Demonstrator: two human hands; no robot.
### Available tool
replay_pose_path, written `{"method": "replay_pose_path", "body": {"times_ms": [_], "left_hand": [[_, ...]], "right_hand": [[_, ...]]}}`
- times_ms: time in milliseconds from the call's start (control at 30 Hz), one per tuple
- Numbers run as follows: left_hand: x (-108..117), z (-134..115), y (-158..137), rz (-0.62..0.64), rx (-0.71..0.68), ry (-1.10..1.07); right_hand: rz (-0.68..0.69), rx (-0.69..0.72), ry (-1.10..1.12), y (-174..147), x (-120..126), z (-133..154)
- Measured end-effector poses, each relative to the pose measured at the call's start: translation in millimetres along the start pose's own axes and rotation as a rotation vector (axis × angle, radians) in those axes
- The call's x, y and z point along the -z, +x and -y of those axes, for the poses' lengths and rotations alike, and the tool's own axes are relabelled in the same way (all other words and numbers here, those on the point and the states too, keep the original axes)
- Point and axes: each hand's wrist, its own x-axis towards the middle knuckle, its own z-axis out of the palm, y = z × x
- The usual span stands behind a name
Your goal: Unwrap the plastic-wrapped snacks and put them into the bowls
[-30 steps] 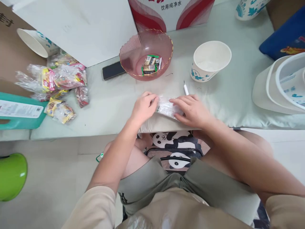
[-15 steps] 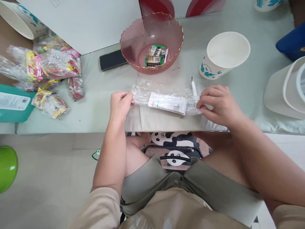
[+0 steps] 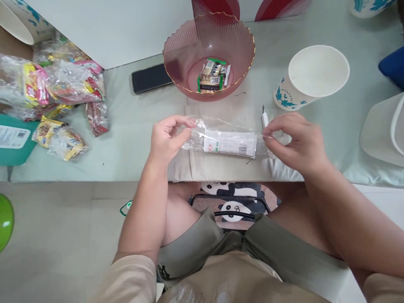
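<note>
A clear plastic bag is stretched between my hands near the table's front edge. On it shows a flat white printed label with a barcode. My left hand pinches the bag's left end between thumb and fingertips. At the other end, my right hand pinches the plastic, its thumb and forefinger together. A white-handled craft knife with its tip pointing away lies just beside my right fingertips. Beyond the bag stands a pink ribbed bowl with several small wrapped snacks inside.
A paper cup stands at right, with a white plastic container farther right. A black phone lies left of the bowl. Bags of packaged snacks and a teal package lie at the left.
My left hand has shifted its grip inward along the bag, and its fingers now show more. My right hand's fingertips have moved closer to the label. The view has shifted slightly.
</note>
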Motion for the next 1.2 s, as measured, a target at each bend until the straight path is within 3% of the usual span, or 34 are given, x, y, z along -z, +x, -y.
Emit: {"method": "replay_pose_path", "body": {"times_ms": [100, 233, 400, 467, 500, 533, 667, 700, 833, 967, 1067, 1200], "left_hand": [[16.0, -10.2, -13.9, 0.056, -0.017, -0.053], [36.4, -23.5, -29.2, 0.323, -0.015, -0.052], [50.7, -26.1, -32.3, 0.789, 0.096, 0.05], [52.5, -24.5, -32.4, 0.98, 0.157, 0.088], [52.3, -23.6, -33.0, 1.009, 0.168, 0.091], [51.2, -22.8, -33.8, 0.956, 0.158, 0.084], [38.4, -18.9, -36.9, 0.384, -0.062, 0.211], [34.1, -17.3, -36.8, 0.341, -0.103, 0.297], [19.5, -7.9, -31.3, 0.401, -0.128, 0.501], [12.0, 0.9, -22.8, 0.21, -0.097, 0.422], [7.8, 2.2, -18.1, 0.139, -0.077, 0.33], [2.1, 0.2, -14.1, 0.134, -0.001, 0.218]], "right_hand": [[0.012, 0.142, 0.148, -7.1, 13.6, 12.4], [0.345, 0.285, 0.264, -15.8, 25.2, 19.2], [0.851, 0.193, 0.319, -18.5, 24.8, 23.4], [0.908, 0.13, 0.269, -19.9, 22.5, 25.0], [0.887, 0.099, 0.222, -21.1, 20.9, 25.2], [0.827, 0.071, 0.158, -22.6, 18.9, 24.8], [0.411, -0.02, -0.182, -28.3, 8.1, 18.3], [0.341, -0.033, -0.228, -28.8, 5.6, 16.4], [0.231, -0.061, -0.186, -26.3, -1.1, 15.5], [0.124, -0.052, -0.195, -22.3, -5.1, 26.3], [0.003, 0.035, -0.227, -22.1, -10.0, 36.1], [0.109, 0.172, -0.14, -24.9, -25.0, 40.1]]}}
